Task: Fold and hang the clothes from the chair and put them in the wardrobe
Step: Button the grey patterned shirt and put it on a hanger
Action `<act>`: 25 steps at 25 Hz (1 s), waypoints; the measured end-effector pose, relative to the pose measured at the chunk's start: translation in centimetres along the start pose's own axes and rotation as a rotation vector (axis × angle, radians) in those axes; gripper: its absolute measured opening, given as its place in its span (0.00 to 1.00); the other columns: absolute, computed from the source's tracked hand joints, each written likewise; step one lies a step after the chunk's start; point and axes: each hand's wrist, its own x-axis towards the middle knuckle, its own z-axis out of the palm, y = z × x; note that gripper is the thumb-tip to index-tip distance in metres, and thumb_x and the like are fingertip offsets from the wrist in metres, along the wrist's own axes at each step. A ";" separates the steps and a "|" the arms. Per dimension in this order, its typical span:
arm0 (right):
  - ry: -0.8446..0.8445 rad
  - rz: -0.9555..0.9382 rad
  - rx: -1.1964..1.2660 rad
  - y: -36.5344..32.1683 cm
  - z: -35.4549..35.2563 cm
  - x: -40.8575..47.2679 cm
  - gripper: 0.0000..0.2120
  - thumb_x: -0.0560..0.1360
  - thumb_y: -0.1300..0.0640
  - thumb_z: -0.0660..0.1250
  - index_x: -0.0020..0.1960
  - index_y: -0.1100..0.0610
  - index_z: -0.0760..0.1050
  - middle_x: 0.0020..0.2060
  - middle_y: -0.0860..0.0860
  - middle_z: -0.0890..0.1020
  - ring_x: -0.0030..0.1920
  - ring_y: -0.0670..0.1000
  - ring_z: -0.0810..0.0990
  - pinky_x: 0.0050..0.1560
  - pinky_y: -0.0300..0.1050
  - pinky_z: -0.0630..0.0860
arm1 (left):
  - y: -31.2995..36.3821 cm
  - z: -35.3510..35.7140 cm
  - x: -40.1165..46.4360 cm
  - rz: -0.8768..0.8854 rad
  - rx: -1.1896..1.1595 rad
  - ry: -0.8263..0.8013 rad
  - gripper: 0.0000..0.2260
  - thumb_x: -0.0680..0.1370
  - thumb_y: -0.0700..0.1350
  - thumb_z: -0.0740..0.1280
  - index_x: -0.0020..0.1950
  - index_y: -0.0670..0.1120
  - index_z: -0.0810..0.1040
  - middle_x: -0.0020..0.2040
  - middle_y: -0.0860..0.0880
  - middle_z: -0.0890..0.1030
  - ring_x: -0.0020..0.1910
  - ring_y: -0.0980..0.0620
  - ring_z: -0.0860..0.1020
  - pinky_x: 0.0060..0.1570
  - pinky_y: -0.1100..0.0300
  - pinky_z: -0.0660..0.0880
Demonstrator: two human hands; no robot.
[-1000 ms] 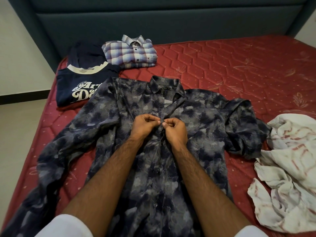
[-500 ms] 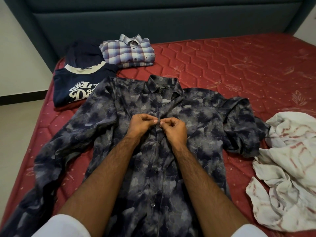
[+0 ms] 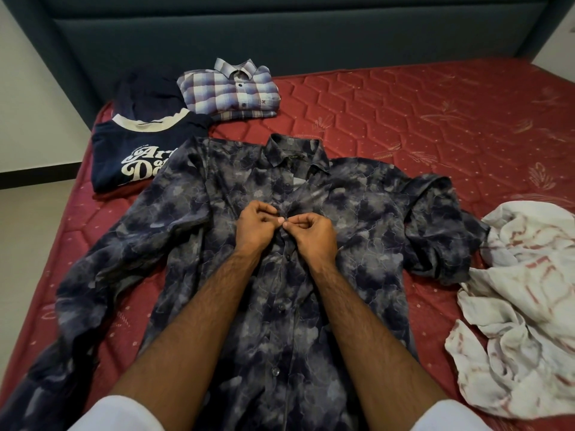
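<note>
A dark blue-grey patterned shirt (image 3: pixel 357 219) lies face up and spread out on the red mattress (image 3: pixel 420 113), collar towards the headboard, sleeves out to both sides. My left hand (image 3: pixel 253 227) and my right hand (image 3: pixel 314 234) meet at the shirt's button placket on the chest. Both pinch the fabric edges there with thumb and fingers, fingertips nearly touching. Lower buttons on the placket look fastened.
A folded navy T-shirt (image 3: pixel 137 150) with white lettering and a folded plaid shirt (image 3: pixel 231 88) lie at the mattress's far left. A crumpled white and red cloth (image 3: pixel 522 306) sits at the right. A dark padded headboard (image 3: pixel 280 32) stands behind. Floor shows at the left.
Both hands stay pinched at the same spot on the placket, with only small finger movements. The view shifted slightly.
</note>
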 end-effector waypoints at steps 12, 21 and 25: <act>0.033 0.008 -0.076 -0.4 0.1 -0.3 0.08 0.70 0.46 0.79 0.41 0.48 0.82 0.34 0.42 0.84 0.37 0.41 0.82 0.42 0.48 0.82 | -0.5 -0.4 -0.7 0.070 -0.075 -0.031 0.14 0.73 0.37 0.77 0.48 0.46 0.72 0.44 0.42 0.85 0.46 0.47 0.85 0.54 0.48 0.81; 0.012 0.152 -0.038 -1.7 -0.1 0.2 0.05 0.67 0.48 0.78 0.38 0.46 0.83 0.36 0.39 0.85 0.44 0.43 0.82 0.48 0.47 0.80 | -1.0 0.4 -1.3 0.196 0.047 0.110 0.17 0.74 0.37 0.74 0.47 0.48 0.65 0.39 0.49 0.82 0.39 0.49 0.82 0.46 0.46 0.80; -0.043 0.171 -0.073 -1.8 -0.3 0.4 0.04 0.70 0.48 0.74 0.40 0.48 0.82 0.38 0.42 0.85 0.44 0.46 0.82 0.50 0.51 0.81 | -1.1 0.5 -1.0 0.215 0.118 0.068 0.15 0.75 0.40 0.74 0.50 0.49 0.68 0.40 0.50 0.81 0.40 0.52 0.81 0.46 0.48 0.80</act>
